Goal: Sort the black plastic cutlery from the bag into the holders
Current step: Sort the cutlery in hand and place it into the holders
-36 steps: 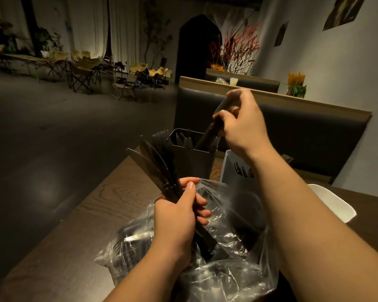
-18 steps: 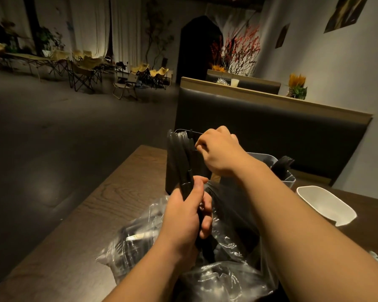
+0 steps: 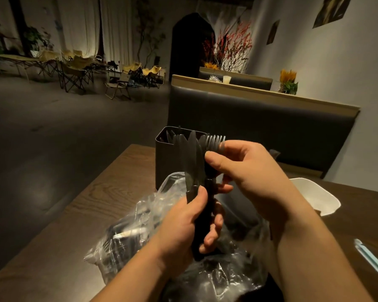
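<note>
The left hand's (image 3: 181,225) fingers curl round an upright cutlery bundle (image 3: 192,164) above the bag (image 3: 135,232) — the right hand (image 3: 251,171) pinches a fork (image 3: 214,142) in it; the dark holder (image 3: 166,162) stands just behind, on the bench (image 3: 118,188).

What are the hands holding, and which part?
The left hand grips a bundle of black cutlery by the handles; the right hand pinches the forks just below their tines.
</note>
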Available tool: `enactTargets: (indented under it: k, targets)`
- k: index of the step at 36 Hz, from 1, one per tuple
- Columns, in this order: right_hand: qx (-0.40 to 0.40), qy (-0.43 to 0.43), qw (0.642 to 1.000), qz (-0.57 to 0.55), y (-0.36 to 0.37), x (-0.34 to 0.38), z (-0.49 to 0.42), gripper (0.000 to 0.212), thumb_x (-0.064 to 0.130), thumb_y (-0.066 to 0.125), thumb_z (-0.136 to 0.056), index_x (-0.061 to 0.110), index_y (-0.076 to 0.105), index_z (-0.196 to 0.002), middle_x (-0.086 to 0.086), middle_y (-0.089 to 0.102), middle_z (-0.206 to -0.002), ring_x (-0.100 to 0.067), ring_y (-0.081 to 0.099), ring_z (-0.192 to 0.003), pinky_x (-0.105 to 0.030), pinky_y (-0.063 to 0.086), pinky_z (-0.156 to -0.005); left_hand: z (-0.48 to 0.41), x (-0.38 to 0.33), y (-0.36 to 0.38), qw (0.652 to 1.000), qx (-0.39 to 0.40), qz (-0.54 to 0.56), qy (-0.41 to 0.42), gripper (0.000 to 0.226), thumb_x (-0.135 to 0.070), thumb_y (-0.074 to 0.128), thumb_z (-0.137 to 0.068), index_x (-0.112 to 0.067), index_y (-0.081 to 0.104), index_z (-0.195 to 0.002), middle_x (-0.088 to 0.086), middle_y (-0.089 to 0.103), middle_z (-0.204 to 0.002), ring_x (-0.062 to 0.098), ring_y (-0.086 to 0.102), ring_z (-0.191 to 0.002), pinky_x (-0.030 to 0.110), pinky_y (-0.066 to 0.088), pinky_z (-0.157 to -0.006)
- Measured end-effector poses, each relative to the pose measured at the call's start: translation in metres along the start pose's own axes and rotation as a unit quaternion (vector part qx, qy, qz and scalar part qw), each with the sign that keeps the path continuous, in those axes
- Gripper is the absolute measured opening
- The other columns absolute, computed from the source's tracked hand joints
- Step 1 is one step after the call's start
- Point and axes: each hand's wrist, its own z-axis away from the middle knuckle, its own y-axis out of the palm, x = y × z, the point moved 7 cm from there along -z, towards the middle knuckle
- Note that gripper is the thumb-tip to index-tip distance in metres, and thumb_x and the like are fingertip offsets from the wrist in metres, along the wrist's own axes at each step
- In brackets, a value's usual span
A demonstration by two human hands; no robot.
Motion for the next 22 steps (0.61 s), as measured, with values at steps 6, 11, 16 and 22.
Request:
enactTargets:
  k: [6, 11, 16, 22]
  targets:
    - [-0.024, -0.024, 0.999, 0.010, -0.011, -0.007, -0.003, 0.009, 0.011, 0.068, -0.092, 0.011, 0.075, -0.097, 0.001, 0.076, -0.081, -0.005, 0.072, -0.073, -0.012, 0.049, -0.056, 0.001, 0.002, -0.001, 0.998, -0.027, -0.059, -0.018, 0.051, -0.054, 0.048, -0.089, -0.004, 0.056, -0.083, 0.005, 0.050, -0.053, 0.012, 0.038, -0.039, 0.019, 0.029, -0.038]
    - [-0.018, -0.017, 0.999, -0.026, -0.015, -0.013, -0.002, 0.013, 0.010, 0.061, -0.096, 0.013, 0.073, -0.100, 0.000, 0.078, -0.087, -0.010, 0.074, -0.085, -0.015, 0.051, -0.064, -0.004, -0.002, -0.009, 0.996, -0.073, -0.038, 0.034, 0.041, -0.043, 0.052, -0.094, -0.005, 0.057, -0.110, 0.013, 0.061, -0.078, 0.020, 0.053, -0.049, 0.023, 0.042, -0.039]
    - [-0.028, 0.017, 0.985, -0.168, -0.012, -0.020, -0.003, 0.024, 0.003, 0.052, -0.099, 0.013, 0.059, -0.121, -0.008, 0.078, -0.095, -0.017, 0.075, -0.092, -0.023, 0.060, -0.073, -0.004, -0.003, -0.012, 0.994, -0.088, -0.042, 0.050, 0.039, -0.038, 0.054, -0.094, -0.010, 0.055, -0.121, 0.009, 0.063, -0.079, 0.018, 0.055, -0.051, 0.024, 0.045, -0.041]
    - [-0.013, 0.039, 0.972, -0.233, -0.008, -0.028, -0.006, 0.028, 0.002, 0.044, -0.102, 0.008, 0.057, -0.127, -0.011, 0.075, -0.106, -0.023, 0.074, -0.097, -0.030, 0.061, -0.078, -0.003, -0.006, -0.017, 0.988, -0.132, -0.043, 0.068, 0.030, -0.031, 0.062, -0.086, -0.011, 0.056, -0.108, 0.006, 0.062, -0.076, 0.015, 0.046, -0.047, 0.022, 0.034, -0.038]
